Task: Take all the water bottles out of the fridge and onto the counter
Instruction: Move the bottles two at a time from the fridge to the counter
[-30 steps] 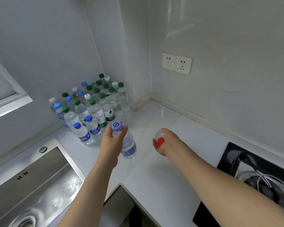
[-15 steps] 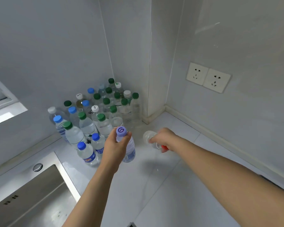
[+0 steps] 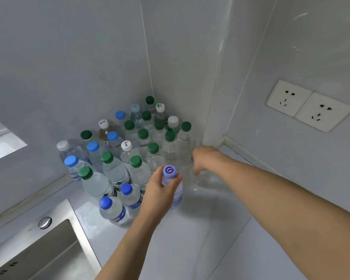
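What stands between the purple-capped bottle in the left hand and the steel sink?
In the head view, two blue-capped bottles stand between the purple-capped bottle and the sink.

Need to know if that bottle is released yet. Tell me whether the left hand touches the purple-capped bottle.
Touching. The head view shows the left hand with thumb and fingers wrapped around the neck of the purple-capped bottle, just under its cap.

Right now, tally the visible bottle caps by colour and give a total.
Green caps: 12
Blue caps: 7
White caps: 5
Purple cap: 1
Total: 25
The clear bottle under the right hand shows no cap, so it is uncounted.
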